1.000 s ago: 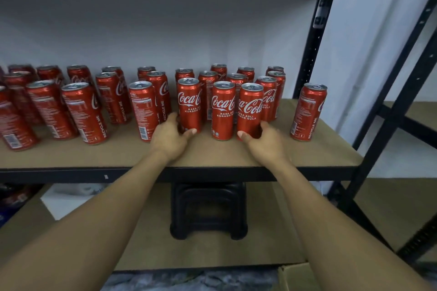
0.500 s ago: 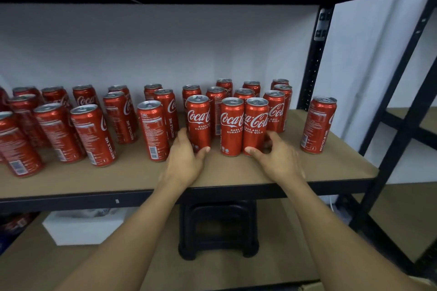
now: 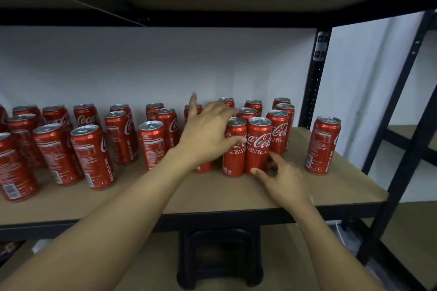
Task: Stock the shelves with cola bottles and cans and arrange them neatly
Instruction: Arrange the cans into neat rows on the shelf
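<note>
Left hand (image 3: 208, 132), fingers spread, hovers over upright cans (image 3: 257, 146); right hand (image 3: 283, 179), relaxed, touches their base. Stray can (image 3: 322, 145) stands at 2 o'clock, nearer the right hand.

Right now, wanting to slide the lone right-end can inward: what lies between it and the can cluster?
Only bare shelf board, in the head view, between the lone can and the cluster; the right hand sits at the cluster's front, outside that gap.

Single head-worn view — forward and slightly down, close to the shelf (image 3: 212, 198) of cans (image 3: 257, 146).
</note>
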Tool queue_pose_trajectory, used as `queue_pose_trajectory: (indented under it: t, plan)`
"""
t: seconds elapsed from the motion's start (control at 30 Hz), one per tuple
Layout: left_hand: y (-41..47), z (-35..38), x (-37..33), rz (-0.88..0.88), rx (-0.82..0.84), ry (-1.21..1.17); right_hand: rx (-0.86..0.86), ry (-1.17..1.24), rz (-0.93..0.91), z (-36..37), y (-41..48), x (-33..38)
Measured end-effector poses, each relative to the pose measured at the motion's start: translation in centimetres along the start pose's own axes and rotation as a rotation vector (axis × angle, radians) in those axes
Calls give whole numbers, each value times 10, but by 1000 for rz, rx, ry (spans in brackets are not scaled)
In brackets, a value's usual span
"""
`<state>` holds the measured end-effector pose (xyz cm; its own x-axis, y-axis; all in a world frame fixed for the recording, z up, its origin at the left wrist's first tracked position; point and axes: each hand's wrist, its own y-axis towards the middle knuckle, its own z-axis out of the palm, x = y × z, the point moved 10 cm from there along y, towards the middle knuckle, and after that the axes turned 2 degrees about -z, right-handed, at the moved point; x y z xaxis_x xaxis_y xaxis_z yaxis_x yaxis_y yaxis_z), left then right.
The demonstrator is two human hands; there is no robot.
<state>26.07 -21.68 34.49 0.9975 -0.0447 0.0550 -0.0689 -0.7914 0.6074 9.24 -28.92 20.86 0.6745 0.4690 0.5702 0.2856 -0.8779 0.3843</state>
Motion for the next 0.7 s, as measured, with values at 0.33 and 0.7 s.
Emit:
queue_pose_trajectory:
  t: [0.33, 0.7]
  plan:
    - [-7, -3, 3, -52, 190, -215, 29, 47, 50, 0, -3, -1]
    - [-80, -45, 51, -331, 35, -587, 79, 200, 31, 9, -17, 24]
